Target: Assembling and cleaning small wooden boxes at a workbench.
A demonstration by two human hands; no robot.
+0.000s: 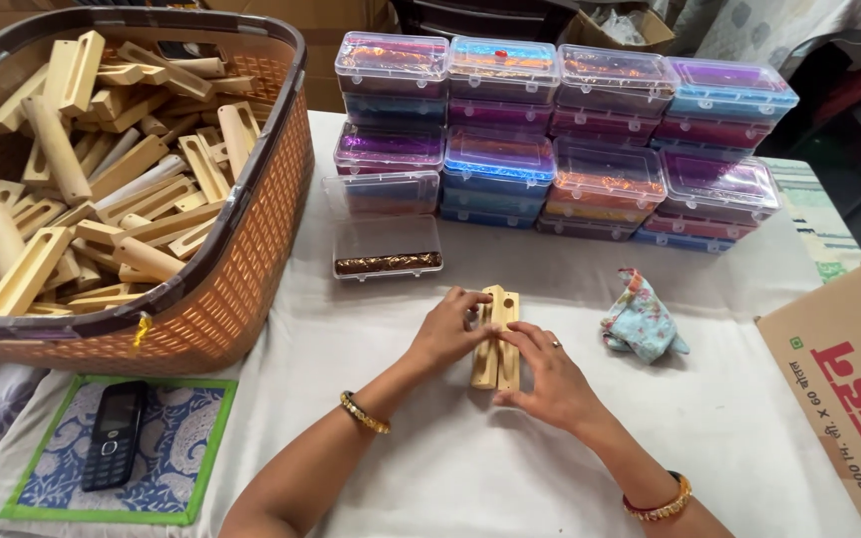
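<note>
Both hands, left & right, closed on wood block at worktop centre, pressing it flat for steady grip, w/ open box just behind & basket of blocks at left for easy reach.
</note>
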